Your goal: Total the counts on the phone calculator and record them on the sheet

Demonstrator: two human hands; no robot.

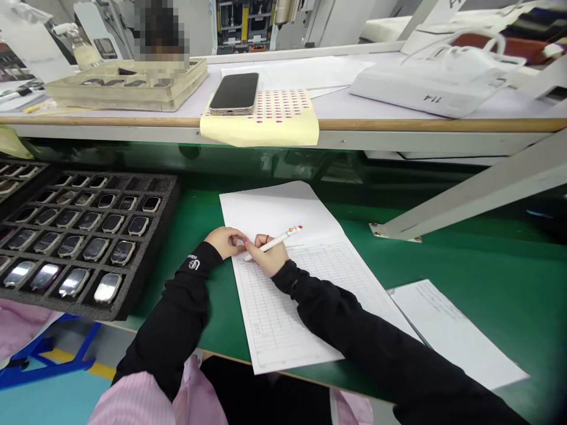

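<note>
My right hand (270,255) is closed round a white pen (278,239) and rests on a printed form sheet (305,283) lying on the green table (443,260). The pen's tip points down-left onto the sheet; its coloured cap end points up-right. My left hand (225,241) lies curled at the sheet's left edge, fingertips touching the paper just beside the pen tip, holding nothing I can make out. Both arms wear black sleeves.
A black foam tray (146,260) with several small glossy screen parts sits at the left. A second paper (456,333) lies at the right. On the upper shelf are a phone (234,92) on a red-dotted sticker sheet (283,109), a beige tray (128,88) and a white device (425,88). A white bracket (478,192) slants across the right.
</note>
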